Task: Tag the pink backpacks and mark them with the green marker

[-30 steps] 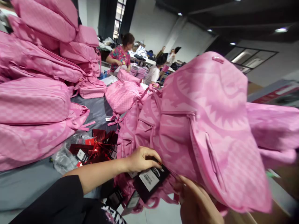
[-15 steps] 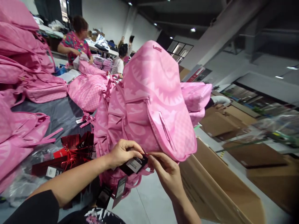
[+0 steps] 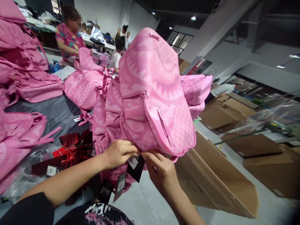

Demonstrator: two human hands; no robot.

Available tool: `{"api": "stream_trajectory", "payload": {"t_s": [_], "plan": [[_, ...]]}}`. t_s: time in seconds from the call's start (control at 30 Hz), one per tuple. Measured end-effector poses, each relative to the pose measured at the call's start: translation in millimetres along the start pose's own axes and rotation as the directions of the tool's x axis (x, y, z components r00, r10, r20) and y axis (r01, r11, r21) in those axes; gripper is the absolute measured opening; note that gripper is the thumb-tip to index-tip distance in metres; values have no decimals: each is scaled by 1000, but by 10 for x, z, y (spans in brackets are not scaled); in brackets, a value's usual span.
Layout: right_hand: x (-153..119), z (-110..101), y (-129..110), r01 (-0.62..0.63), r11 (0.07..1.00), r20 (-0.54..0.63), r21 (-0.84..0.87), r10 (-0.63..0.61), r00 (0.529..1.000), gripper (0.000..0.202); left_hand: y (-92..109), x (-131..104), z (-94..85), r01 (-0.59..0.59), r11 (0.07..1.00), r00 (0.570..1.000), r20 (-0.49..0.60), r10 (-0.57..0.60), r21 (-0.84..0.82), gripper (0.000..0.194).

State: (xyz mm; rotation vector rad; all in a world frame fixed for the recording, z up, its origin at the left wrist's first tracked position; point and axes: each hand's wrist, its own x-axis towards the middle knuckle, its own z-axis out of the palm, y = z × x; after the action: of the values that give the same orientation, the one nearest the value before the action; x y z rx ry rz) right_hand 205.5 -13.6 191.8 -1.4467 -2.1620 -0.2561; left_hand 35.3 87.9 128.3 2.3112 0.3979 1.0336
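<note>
A pink patterned backpack [image 3: 157,84] stands before me, its shark-teeth print facing up. Below its lower edge, my left hand [image 3: 120,153] is closed in a pinch at the top of a black hang tag [image 3: 138,168] with a white label. My right hand [image 3: 160,167] pinches close beside it, fingertips almost meeting the left ones. The thin string between them is mostly hidden by the fingers. Other hang tags [image 3: 120,184] dangle from the pink bags behind, left of the held tag.
A bundle of black and red tags [image 3: 70,150] lies at left beside clear plastic [image 3: 28,168]. More pink backpacks [image 3: 21,47] are piled at far left. An open cardboard box [image 3: 217,178] stands at right. A co-worker [image 3: 70,37] handles a pink bag across the table.
The hang tag has swung from lying slanted to hanging more upright below my fingers. Both hands have shifted slightly left and closer together. The co-worker's pink bag is lifted higher.
</note>
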Motion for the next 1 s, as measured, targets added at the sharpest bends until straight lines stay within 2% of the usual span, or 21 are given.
{"api": "stream_trajectory", "payload": {"t_s": [0.13,0.27,0.47,0.53,0.67,0.87,1.0], "plan": [[-32,-6,14,50,995,3,-80,-50,999,23,22,2,7,6,995,999,43,-11,104,25],[-36,-10,23,118,979,63,-167,-109,992,23,91,38,-8,22,974,994,101,-46,225,18],[-5,3,-31,88,988,140,-130,-69,988,23,133,45,11,94,957,983,130,-133,273,8],[-2,6,-28,62,990,160,-123,-42,986,21,79,43,17,65,962,985,138,-105,267,13],[-26,5,8,2,997,171,-71,11,985,16,5,67,9,-68,980,984,173,36,185,25],[-82,49,19,46,995,155,-90,-32,987,9,126,94,36,-14,954,997,74,-9,301,17],[-83,52,35,64,992,174,-112,-44,984,8,145,108,68,-82,905,996,-3,91,417,14]]}}
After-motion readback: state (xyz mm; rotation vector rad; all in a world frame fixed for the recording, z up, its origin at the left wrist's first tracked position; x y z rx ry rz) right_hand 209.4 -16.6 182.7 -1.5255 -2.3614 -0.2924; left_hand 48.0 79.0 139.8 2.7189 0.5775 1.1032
